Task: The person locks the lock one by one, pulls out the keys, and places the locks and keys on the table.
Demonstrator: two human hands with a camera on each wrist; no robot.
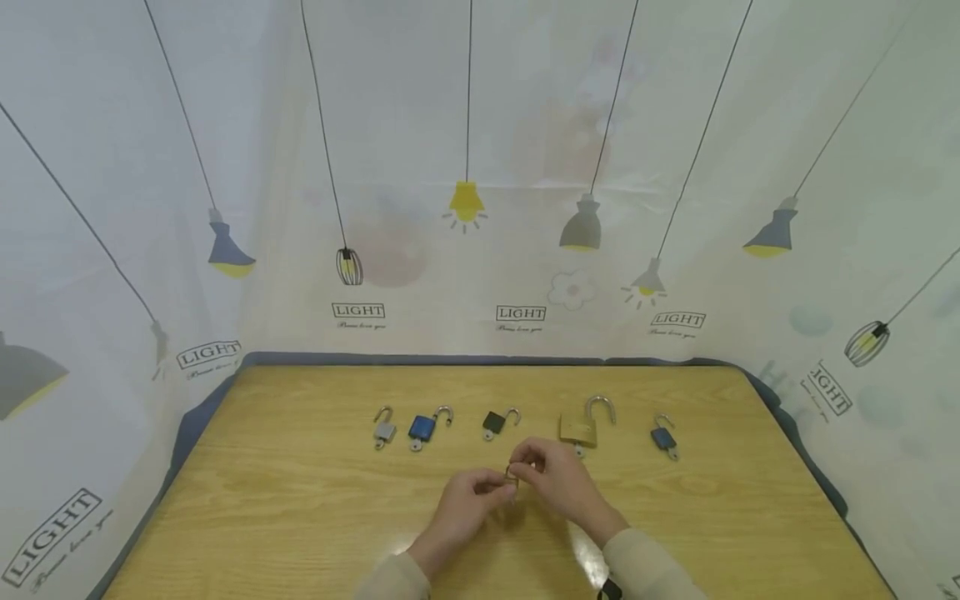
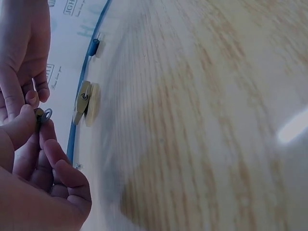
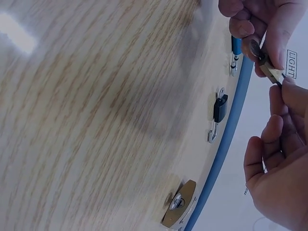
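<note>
Near the front middle of the table, both hands meet at a small brass padlock [image 3: 270,71] with a key [image 3: 255,46] in its bottom. My left hand [image 1: 467,502] pinches the body between thumb and fingers; the key sticks out below, also visible in the left wrist view. My right hand [image 1: 561,482] pinches the shackle end with thumb and index finger, its other fingers curled loosely. Fingers cover much of the lock, so I cannot tell how the shackle sits. Just beyond the right hand lies a large brass padlock [image 1: 577,431] with its shackle swung open.
Across the wooden table [image 1: 300,517] runs a row of unlocked padlocks with keys in: silver [image 1: 385,432], blue [image 1: 422,428], black [image 1: 493,422] and, at the right, small dark blue [image 1: 663,438]. A lamp-printed curtain [image 1: 420,350] hangs behind the far edge.
</note>
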